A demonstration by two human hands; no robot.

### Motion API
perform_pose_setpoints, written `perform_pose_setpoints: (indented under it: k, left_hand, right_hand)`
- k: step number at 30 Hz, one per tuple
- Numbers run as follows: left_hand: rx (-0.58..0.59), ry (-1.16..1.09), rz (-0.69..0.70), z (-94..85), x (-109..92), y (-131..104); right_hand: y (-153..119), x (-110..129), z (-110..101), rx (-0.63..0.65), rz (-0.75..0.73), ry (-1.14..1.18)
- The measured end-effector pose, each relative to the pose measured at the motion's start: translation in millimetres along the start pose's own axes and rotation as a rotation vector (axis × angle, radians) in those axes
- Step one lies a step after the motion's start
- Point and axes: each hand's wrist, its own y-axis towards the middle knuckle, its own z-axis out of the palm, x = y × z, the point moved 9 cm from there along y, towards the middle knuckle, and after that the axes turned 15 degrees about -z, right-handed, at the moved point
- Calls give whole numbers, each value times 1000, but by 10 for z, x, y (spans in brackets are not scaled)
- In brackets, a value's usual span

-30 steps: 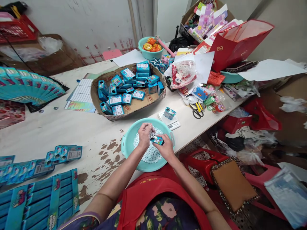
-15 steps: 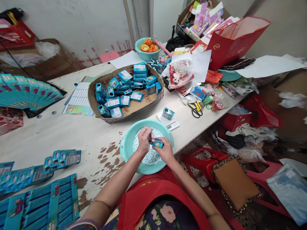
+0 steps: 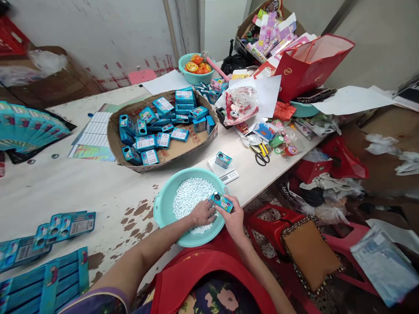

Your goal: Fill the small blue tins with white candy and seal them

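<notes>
Left hand (image 3: 202,213) lowered, grip unclear | right hand (image 3: 235,214) grips box (image 3: 221,202) | stained table (image 3: 111,192), marked wall (image 3: 118,39)

Round turquoise plastic basin (image 3: 161,218) at the near edge of the long white table (image 3: 131,185).
Small white round pellets (image 3: 188,196) lie in the basin; above its right side is a rectangular blue cardboard box (image 3: 222,202), in the right hand (image 3: 234,216). Behind and left sits a shallow brown cardboard tray (image 3: 178,152) with small blue cardboard boxes (image 3: 146,142) inside. Just behind the basin, to the right, a flat white plastic scale (image 3: 231,176) bears an upright blue cardboard box (image 3: 223,160); black-and-yellow metal scissors (image 3: 261,155) lie right of it. Behind the tray, a round turquoise plastic bowl (image 3: 195,79) holds round orange objects (image 3: 197,64). A fan of blue cardboard packs (image 3: 29,126) lies far left.
</notes>
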Motion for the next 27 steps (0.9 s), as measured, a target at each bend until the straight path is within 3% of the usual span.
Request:
perform_pose_setpoints:
  k: [3, 6, 8, 11, 14, 17, 20, 27]
  left_hand:
    - [115, -47, -100, -60, 303, -104]
    - [82, -166, -332, -323, 641, -183]
    - [-21, -407, -509, -592, 780, -254]
    - [-222, -1053, -780, -926, 865, -423]
    - [-405, -1557, -687, -1232, 672, -435]
    - [-574, -1785, -537, -1443, 577, -399]
    - [-661, -1841, -557, -1458, 622, -382]
    - [-649, -1720, -633, -1536, 621, -379]
  right_hand:
    - [20, -45, 57, 33, 9, -27]
    - [36, -95, 173, 81, -6, -46]
    - [37, -123, 272, 119, -47, -73]
    - [9, -126, 452, 207, -148, -158]
    - [-59, -102, 664, 337, -209, -211]
    - [-92, -53, 782, 393, -199, -211]
    - [-53, 33, 774, 356, -174, -231]
    - [49, 219, 778, 352, -188, -242]
